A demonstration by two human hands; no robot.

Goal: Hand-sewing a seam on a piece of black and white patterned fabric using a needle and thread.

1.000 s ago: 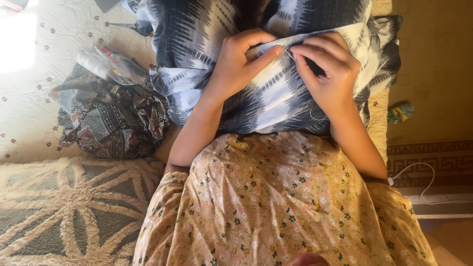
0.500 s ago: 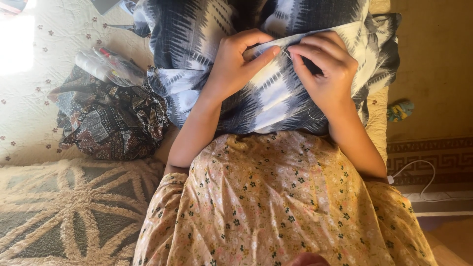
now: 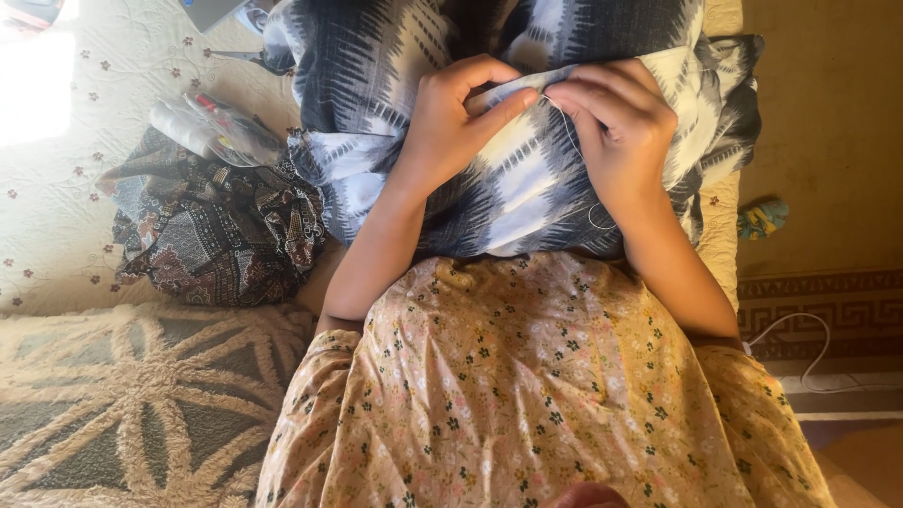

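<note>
Right now your left hand (image 3: 451, 127) and right hand (image 3: 616, 132) pinch the blue-and-white patterned cloth (image 3: 527, 188) fold closed, fingertips nearly touching, thin thread (image 3: 576, 141) beside your right fingers.

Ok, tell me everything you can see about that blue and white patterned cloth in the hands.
The cloth is soft woven fabric, dark blue-grey with jagged white bands, crumpled and draped over the lap. Its folded edge is raised between the left hand and the right hand, pinched by both. A thin thread runs from it. It hangs over the floral dress.
</note>
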